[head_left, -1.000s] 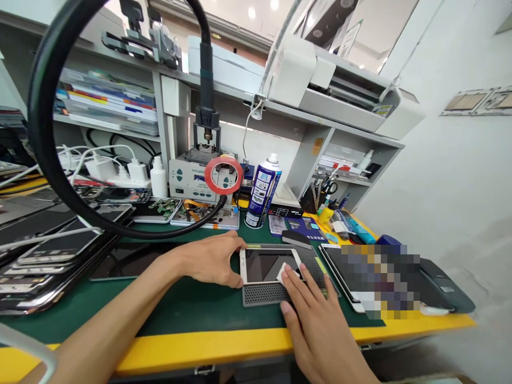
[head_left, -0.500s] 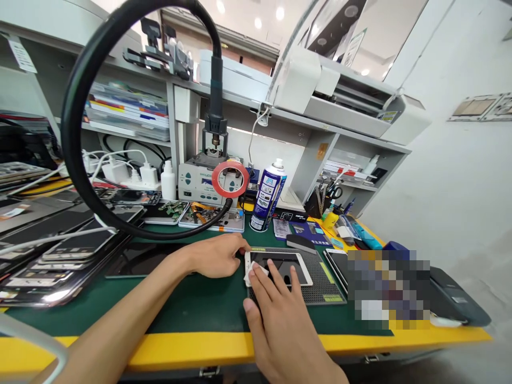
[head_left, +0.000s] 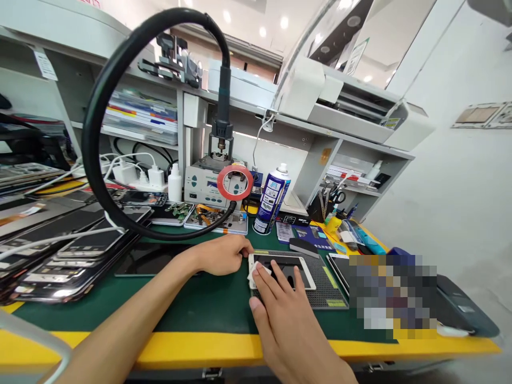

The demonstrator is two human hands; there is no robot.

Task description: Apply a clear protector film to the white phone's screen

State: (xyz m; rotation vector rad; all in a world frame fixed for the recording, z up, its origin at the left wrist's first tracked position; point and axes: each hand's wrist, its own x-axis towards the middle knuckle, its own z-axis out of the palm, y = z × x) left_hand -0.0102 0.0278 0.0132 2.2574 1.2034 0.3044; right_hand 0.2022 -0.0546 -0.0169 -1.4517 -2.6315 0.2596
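Note:
A phone with a white front frame and dark screen lies face up on a dark perforated mat on the green work surface. My left hand is closed, its fingers curled, with the fingertips gripping at the phone's upper left corner. Over the left part of the screen, my right hand has its fingers spread. A small white wipe is held under its index and middle fingers against the phone's left end. The right thumb rests apart from the phone, and the palm hides part of the mat.
Behind the mat stand a blue spray can and a grey soldering station with a black looped hose. Stacked screens fill the left. A dark curved tool lies at the mat's back edge. The right side is pixelated.
The camera view has shifted slightly, so the scene sits a little further right and lower. Both hands keep nearly the same places on the phone.

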